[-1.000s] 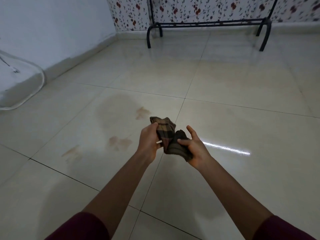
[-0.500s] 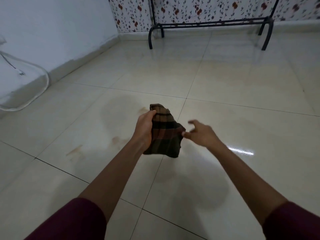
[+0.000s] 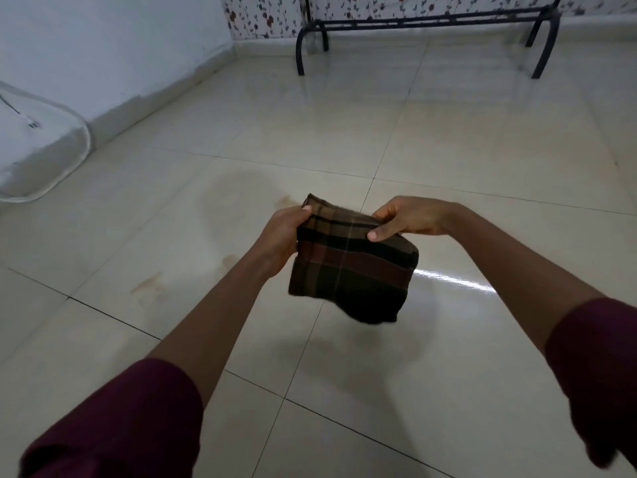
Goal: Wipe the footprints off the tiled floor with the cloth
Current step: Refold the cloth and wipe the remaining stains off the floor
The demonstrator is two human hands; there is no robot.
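A dark brown checked cloth (image 3: pixel 351 263), folded flat, hangs in the air between my hands above the cream tiled floor (image 3: pixel 448 150). My left hand (image 3: pixel 281 236) grips its left edge. My right hand (image 3: pixel 406 219) pinches its top right edge between thumb and fingers. Brownish footprints mark the tile to the left: one smear (image 3: pixel 150 288) near a grout line, another (image 3: pixel 229 260) partly behind my left wrist, and a third (image 3: pixel 286 200) just above the cloth's top left corner.
A black metal rack (image 3: pixel 424 25) stands at the far wall with flowered wallpaper. A white rounded object (image 3: pixel 38 150) with a cord lies against the white wall at left. A bright light streak (image 3: pixel 451 279) reflects off the floor at right.
The bunched cloth has been spread into a flat fold. My right hand let go half a second ago and has now taken hold of the top right edge again.
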